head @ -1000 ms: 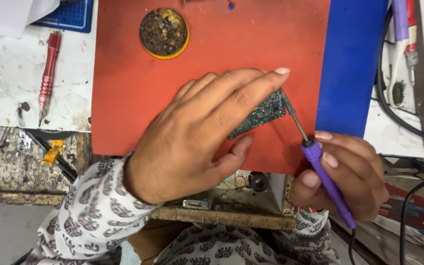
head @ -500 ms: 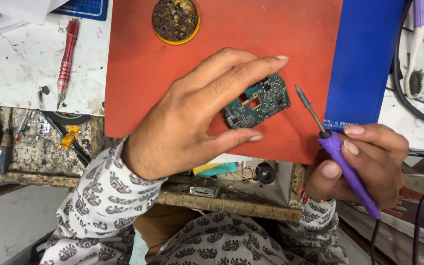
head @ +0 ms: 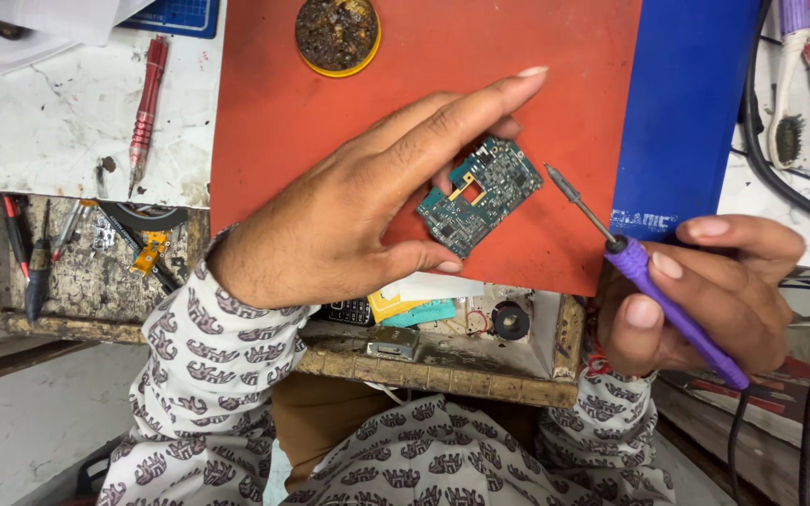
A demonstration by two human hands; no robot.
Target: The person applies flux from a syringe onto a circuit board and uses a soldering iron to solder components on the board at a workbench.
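Note:
My left hand (head: pixel 367 201) grips a small green circuit board (head: pixel 480 195) by its edges, between thumb and fingers, on a red mat (head: pixel 264 112). The board lies flat, its component side up. My right hand (head: pixel 696 290) is closed around a purple soldering iron (head: pixel 653 281). Its metal tip points up-left and sits just right of the board, a short gap away. A cable runs from the iron's rear down past my wrist.
A round tin of dark flux residue (head: pixel 337 35) sits at the mat's top. A blue mat (head: pixel 691 103) lies to the right, a brush (head: pixel 787 103) and cables beyond it. A red pen-shaped tool (head: pixel 145 108) lies left; small tools fill a tray (head: pixel 77 248).
The soldering iron's tip has drawn back to the right, away from the board. My left fingers have lifted off the board's face, uncovering it.

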